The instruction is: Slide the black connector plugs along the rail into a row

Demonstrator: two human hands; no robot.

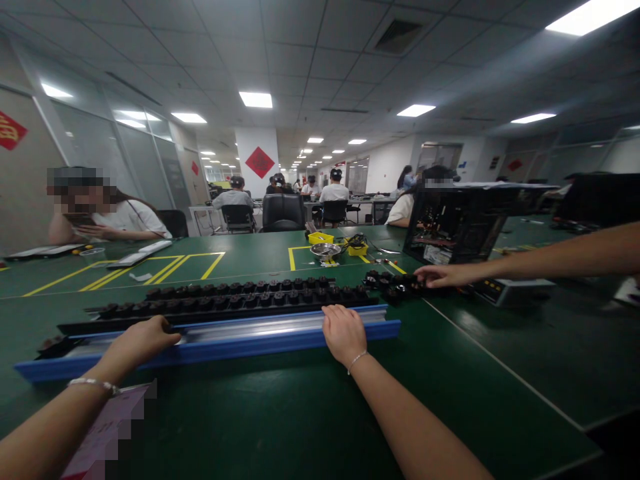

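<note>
A long blue channel with a shiny silver inside lies across the green table in front of me. My left hand is closed over its left part, the fingertips hidden inside or behind the rim. Toward the right end, my right hand is closed on the channel, its fingers curled over toward the far rim. Just behind the channel run two rows of black round parts on dark strips. Another black piece sits at the channel's left end.
From the right, a co-worker's hand touches loose black parts. Behind it stand an open computer case and a grey box. A metal bowl and yellow trays stand farther back. A person sits at the left.
</note>
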